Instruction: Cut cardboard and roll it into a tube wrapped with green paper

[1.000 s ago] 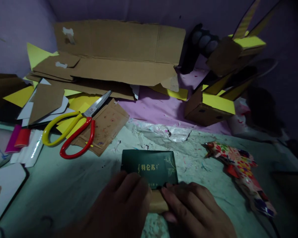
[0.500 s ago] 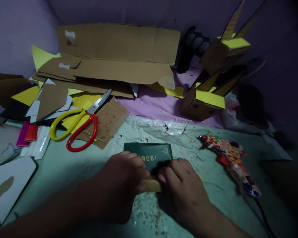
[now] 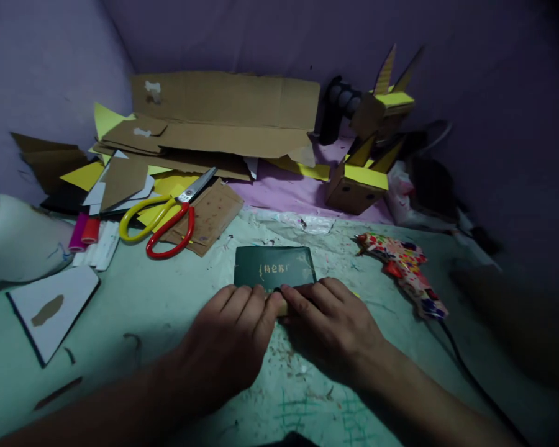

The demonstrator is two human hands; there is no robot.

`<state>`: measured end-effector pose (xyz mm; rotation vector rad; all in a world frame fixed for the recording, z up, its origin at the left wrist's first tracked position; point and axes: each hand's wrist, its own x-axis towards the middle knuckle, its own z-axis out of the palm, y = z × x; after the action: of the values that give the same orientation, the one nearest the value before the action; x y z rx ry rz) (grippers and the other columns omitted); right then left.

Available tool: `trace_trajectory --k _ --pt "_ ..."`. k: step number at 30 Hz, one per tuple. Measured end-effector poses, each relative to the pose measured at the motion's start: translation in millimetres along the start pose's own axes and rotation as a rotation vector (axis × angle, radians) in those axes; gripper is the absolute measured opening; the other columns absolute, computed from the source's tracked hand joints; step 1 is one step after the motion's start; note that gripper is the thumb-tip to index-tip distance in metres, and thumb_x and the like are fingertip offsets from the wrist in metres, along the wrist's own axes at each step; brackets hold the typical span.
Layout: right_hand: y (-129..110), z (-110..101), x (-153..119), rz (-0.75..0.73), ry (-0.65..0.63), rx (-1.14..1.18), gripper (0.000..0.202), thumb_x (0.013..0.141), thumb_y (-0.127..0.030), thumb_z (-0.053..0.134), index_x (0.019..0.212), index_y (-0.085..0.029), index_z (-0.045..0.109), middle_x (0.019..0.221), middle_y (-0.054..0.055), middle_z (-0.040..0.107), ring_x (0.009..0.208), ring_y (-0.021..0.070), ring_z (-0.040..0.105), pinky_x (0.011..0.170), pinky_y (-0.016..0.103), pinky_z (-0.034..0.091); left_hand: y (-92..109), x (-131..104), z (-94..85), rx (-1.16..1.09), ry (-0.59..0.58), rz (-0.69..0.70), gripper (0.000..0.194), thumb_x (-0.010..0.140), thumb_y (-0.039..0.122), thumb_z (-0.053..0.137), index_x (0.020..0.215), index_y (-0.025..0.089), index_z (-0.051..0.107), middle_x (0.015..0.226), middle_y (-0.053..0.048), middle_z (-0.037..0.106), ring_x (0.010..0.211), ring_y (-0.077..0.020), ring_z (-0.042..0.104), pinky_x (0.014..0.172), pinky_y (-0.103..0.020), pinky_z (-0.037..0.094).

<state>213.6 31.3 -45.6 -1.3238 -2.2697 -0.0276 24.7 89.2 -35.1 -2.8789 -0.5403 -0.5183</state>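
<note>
A dark green printed cardboard piece with gold lettering lies at the middle of the table. Its near edge shows plain brown between my hands. My left hand is closed over the left part of that edge, thumb pointing inward. On the right part, my right hand is closed too, its index finger and thumb close to the left thumb. The fingers' undersides are hidden. To the right of my hands lies a flower-patterned glue gun; scissors with yellow and red handles rest to the left.
Large folded cardboard stands along the back. Two cardboard boxes with pointed ears, a lower one and an upper one, are at back right. Capped markers and a white cutout lie left. The gun's cord trails toward the front right.
The view has shifted, so the table things appear smaller. My hands remain on the green cardboard's near edge and have come closer together, covering more of the brown strip.
</note>
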Motion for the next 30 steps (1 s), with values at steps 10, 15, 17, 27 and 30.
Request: trace_trajectory --k 10,15,17,27,30 --pt "10.0 -13.9 21.7 0.164 -0.151 0.265 0.02 0.086 -0.021 0.056 0.093 -0.009 0.069 0.07 0.007 0.061 0.062 0.0196 0.05 0.057 0.033 0.041 -25.3 12.4 5.7 -0.148 0.021 0.074 0.029 0.076 0.006 0.043 0.097 0.008 0.063 0.076 -0.008 0.066 0.063 -0.0198 0.053 0.052 -0.031 0.043" --pt "20.1 -27.0 43.8 0.34 -0.386 0.357 0.009 0.083 -0.02 0.064 0.077 -0.017 0.07 0.067 0.0 0.055 0.058 0.0135 0.05 0.054 0.028 0.036 -43.7 24.9 1.4 -0.512 -0.228 -0.067 0.024 0.083 0.014 0.043 0.092 0.016 0.064 0.077 -0.005 0.063 0.071 -0.0188 0.054 0.057 -0.029 0.042" --pt "19.1 -27.7 46.8 0.368 -0.404 0.322 0.01 0.083 -0.022 0.064 0.074 -0.019 0.069 0.068 0.0 0.057 0.062 0.0149 0.05 0.056 0.028 0.037 -45.9 29.8 -2.2 -0.523 -0.303 -0.093 0.023 0.085 0.017 0.043 0.09 0.018 0.065 0.081 -0.005 0.061 0.075 -0.0198 0.053 0.059 -0.03 0.041" --pt "-19.9 -0.1 33.7 0.225 -0.345 -0.197 0.022 0.078 -0.018 0.054 0.096 -0.009 0.062 0.088 0.013 0.059 0.078 0.0274 0.044 0.069 0.041 0.036 -49.7 30.6 -3.7 -0.563 -0.304 -0.02 0.024 0.087 0.015 0.041 0.087 0.011 0.065 0.083 -0.009 0.057 0.078 -0.0212 0.05 0.07 -0.034 0.042" --pt "-24.8 8.0 27.2 0.272 -0.261 -0.219 0.03 0.087 -0.035 0.051 0.102 -0.009 0.059 0.09 0.013 0.057 0.078 0.0277 0.042 0.069 0.041 0.034 -45.9 21.2 2.2 -0.559 -0.234 0.011 0.025 0.089 0.015 0.039 0.092 0.009 0.063 0.084 -0.011 0.056 0.078 -0.0215 0.049 0.068 -0.035 0.042"
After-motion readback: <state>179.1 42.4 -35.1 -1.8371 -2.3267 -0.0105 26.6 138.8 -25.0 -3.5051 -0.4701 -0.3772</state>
